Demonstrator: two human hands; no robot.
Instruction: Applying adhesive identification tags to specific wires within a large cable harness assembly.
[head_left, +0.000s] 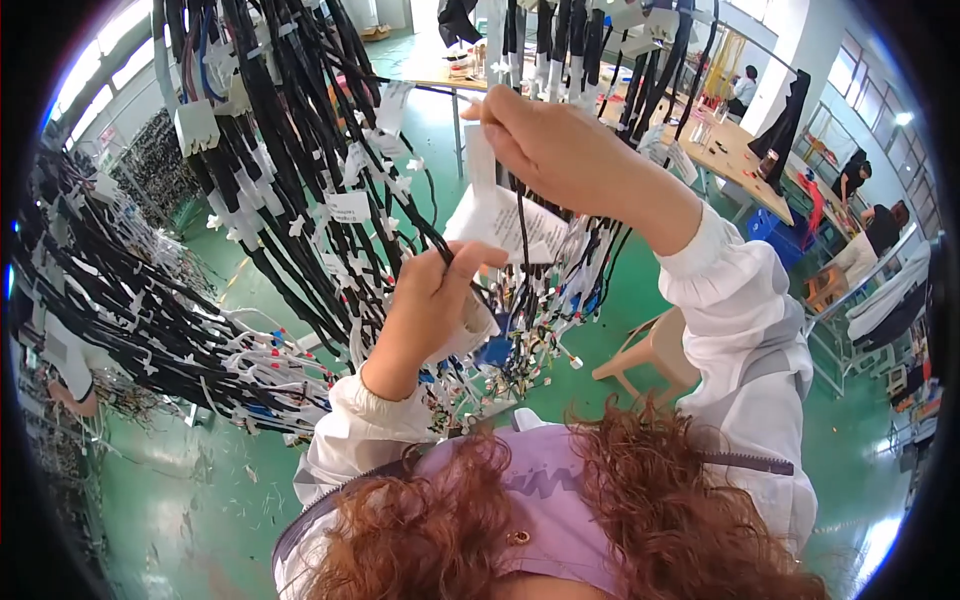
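Note:
My left hand (415,310) is closed around a black taped cable (433,236) of a hanging wire harness, its thumb stretched to the right. Higher and farther off, my right hand (535,140) has its fingers curled together at the top of a white strip (481,160). Below that strip hang printed white labels (510,225), between my two hands. Another black cable (425,90) runs from the left to my right fingertips; whether they pinch it too is hidden. A pale, partly covered piece (478,325) shows under my left hand.
Thick bundles of black harnesses (290,130) with white connectors (196,127) hang in front and at left, their loose ends low down. Behind at right are a long wooden table (735,165), a blue bin (775,235) and several people. A beige plastic stool (655,355) stands on the green floor.

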